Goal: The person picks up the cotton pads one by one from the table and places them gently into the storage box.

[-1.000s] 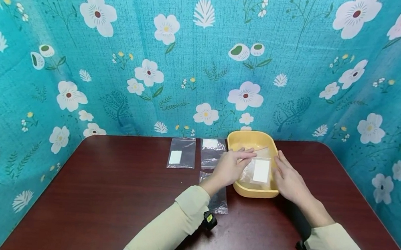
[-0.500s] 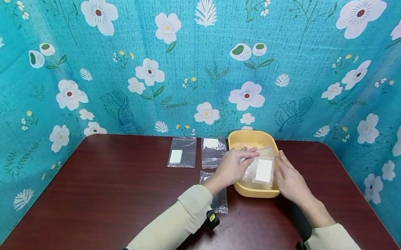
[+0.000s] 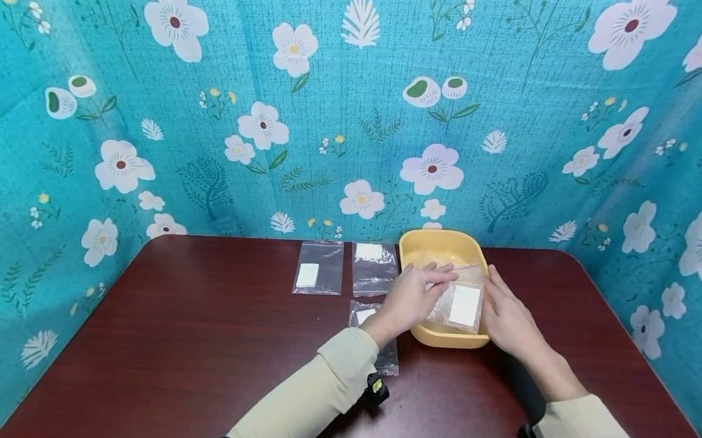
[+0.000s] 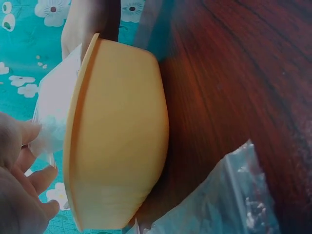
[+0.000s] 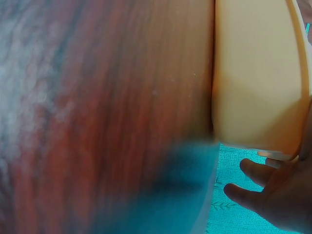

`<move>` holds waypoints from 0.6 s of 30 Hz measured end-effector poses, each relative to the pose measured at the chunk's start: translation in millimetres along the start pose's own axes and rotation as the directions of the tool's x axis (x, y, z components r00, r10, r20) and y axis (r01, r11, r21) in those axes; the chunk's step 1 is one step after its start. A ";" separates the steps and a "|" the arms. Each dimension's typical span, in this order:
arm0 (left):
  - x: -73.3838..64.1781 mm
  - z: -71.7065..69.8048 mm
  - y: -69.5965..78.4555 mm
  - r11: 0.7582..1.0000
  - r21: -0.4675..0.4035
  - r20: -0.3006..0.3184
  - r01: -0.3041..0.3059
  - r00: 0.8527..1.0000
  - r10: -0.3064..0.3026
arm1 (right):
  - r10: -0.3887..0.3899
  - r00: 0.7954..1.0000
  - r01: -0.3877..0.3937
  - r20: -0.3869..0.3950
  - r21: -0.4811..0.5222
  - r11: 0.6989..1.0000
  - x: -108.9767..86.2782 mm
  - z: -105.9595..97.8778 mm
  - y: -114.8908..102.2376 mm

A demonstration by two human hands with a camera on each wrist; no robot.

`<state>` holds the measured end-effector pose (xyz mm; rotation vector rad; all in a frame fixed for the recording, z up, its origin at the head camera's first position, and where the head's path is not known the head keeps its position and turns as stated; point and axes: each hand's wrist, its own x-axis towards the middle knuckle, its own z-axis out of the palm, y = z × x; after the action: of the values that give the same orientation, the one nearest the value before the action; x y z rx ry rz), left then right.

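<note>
Left hand (image 3: pixel 410 296): fingers pinch the left edge of a clear bag (image 3: pixel 458 304) with a white pad inside, held over the yellow tub (image 3: pixel 444 243).

Right hand (image 3: pixel 507 311): at the bag's right edge, fingers stretched along it; whether they clamp the bag or only touch it cannot be told.

Clear bag: between the two hands, above the near half of the tub, tilted toward the person; seen by the left wrist camera as a pale sheet (image 4: pixel 57 92) past the tub rim.

Yellow tub: under both hands, on the dark wooden table (image 3: pixel 199 345).

Three more clear bags: one below the left wrist (image 3: pixel 380 345), two (image 3: pixel 318 267) (image 3: pixel 372 268) left of that hand.

Floral curtain (image 3: pixel 211 93): beyond the hands.
</note>
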<state>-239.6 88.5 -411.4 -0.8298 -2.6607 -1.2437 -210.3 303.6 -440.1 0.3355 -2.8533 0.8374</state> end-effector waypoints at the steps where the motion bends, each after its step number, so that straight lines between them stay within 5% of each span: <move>1: -0.3 1.0 -0.4 1.000 0.001 0.000 0.001 1.000 -0.001 | -0.001 1.000 0.001 -0.001 -0.001 1.000 -0.2 0.2 0.1; 7: -2.9 6.0 -3.9 0.999 0.032 -0.003 0.010 1.000 -0.010 | -0.003 1.000 0.003 -0.002 -0.001 1.000 -0.8 0.9 0.6; 18: -5.1 15.3 -12.8 0.975 0.221 0.015 -0.002 1.000 -0.001 | 0.009 1.000 -0.009 0.009 0.016 1.000 -0.2 -0.4 -1.0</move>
<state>-239.6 90.8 -431.8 -0.8081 -2.7438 -0.9202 -209.8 303.0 -439.3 0.3287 -2.8596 0.8635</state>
